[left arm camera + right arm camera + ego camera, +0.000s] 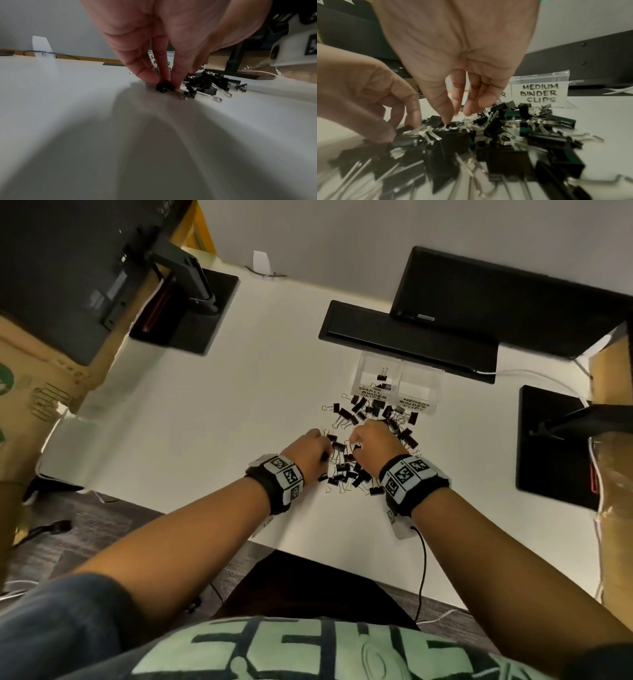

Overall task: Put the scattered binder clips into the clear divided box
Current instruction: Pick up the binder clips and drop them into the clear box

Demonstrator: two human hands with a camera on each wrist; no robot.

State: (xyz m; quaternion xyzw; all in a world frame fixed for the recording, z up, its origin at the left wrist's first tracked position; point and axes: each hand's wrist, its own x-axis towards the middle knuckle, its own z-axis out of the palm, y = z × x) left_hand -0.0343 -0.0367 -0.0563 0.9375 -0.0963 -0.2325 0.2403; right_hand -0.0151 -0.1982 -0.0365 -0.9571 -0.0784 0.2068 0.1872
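Both hands work the binder clips [359,440]: left hand [310,455] pinches one; right hand's [373,443] grip unclear.

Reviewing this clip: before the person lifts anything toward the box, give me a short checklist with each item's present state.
1. Left hand has a clip: ok, its fingers pinch a small black binder clip on the desk.
2. Right hand has a clip: cannot tell, its fingertips touch the pile of binder clips, grip unclear.
3. Clear divided box open: ok, no lid over the compartments.
4. Labels readable: ok, SMALL at left, MEDIUM at right.
5. Medium compartment has room: ok, looks empty.
6. Path to box free: ok, only loose clips in front.
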